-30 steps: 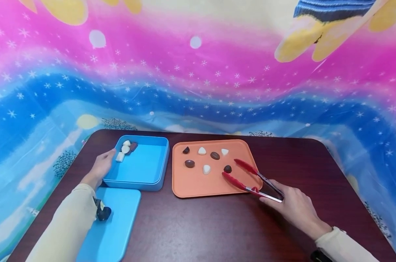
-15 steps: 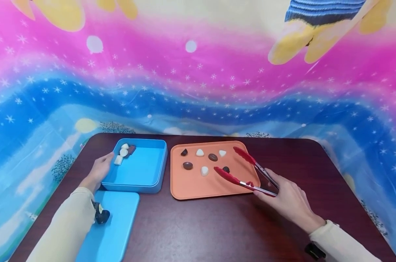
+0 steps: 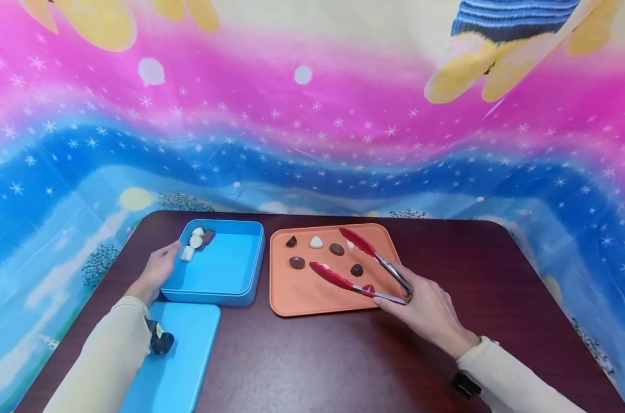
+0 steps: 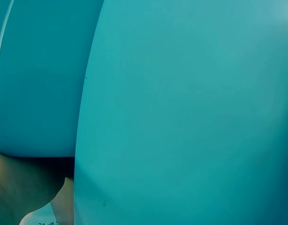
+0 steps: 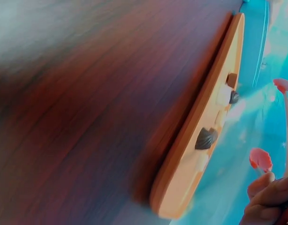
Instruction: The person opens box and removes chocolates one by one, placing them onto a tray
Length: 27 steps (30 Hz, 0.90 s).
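Observation:
My right hand [image 3: 428,307] holds red-tipped metal tongs [image 3: 361,285], their arms spread apart above the orange tray [image 3: 291,301]. In the right wrist view, the red tong tips [image 5: 260,159] hang over the tray, apart from the chocolates. On the tray lie a dark round chocolate [image 3: 356,269], brown oval chocolates [image 3: 336,249], a dark wedge [image 3: 291,241] and a white triangular chocolate [image 3: 316,242]. Two more white ones are partly covered by the tongs. At the left, my left hand [image 3: 159,267] grips the side of the blue box [image 3: 209,297]; its fingertips are hidden.
Inside the box, white chocolates [image 3: 188,253] and a brown piece [image 3: 208,236] sit in the far left corner. A light blue lid [image 3: 188,350] lies in front of the box, under my left forearm. A patterned cloth [image 3: 312,143] hangs behind the brown table [image 3: 302,367].
My right hand has moved left, bringing the tongs from around the dark round chocolate to above the white pieces. Their arms have spread wider. My left hand stays at the box.

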Motion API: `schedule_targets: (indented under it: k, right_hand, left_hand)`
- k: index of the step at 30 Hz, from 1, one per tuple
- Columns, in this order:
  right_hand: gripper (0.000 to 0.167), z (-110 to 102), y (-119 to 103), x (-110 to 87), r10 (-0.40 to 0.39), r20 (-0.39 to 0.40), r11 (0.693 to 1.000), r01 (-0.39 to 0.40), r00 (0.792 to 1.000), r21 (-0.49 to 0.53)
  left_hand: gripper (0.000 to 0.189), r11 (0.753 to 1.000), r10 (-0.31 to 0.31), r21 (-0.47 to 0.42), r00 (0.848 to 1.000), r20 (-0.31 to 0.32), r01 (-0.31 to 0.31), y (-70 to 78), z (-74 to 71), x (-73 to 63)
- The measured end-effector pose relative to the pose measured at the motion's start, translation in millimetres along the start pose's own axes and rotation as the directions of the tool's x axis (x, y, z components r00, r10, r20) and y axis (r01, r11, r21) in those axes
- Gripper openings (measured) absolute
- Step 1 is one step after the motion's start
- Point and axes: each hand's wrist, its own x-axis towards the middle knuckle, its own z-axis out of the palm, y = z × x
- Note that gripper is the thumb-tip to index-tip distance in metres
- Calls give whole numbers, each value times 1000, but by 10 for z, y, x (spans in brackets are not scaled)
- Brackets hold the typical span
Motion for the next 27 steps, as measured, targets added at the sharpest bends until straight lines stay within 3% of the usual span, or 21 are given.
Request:
schedule_targets:
  k: [13,18,22,27]
  right_hand:
    - [83,136,-287,110,-28,60,997,24,998,72]
    - [77,178,-405,149,-92,47,993,88,995,84]
    - [80,215,-500,181,-125,36,988,122,991,95]
    - [86,253,-648,244,-108,47,987,101,993,127]
  left_hand:
    - [79,1000,-13,4,1000,-10,13,16,-6,-15]
    - [79,1000,-14,5,1000,-13,14,12,-15,-14]
    - [79,1000,-25,7,1000,-12,25,3,-16,-12]
    - [80,1000,-21,0,1000,-8,21,17,-15,3]
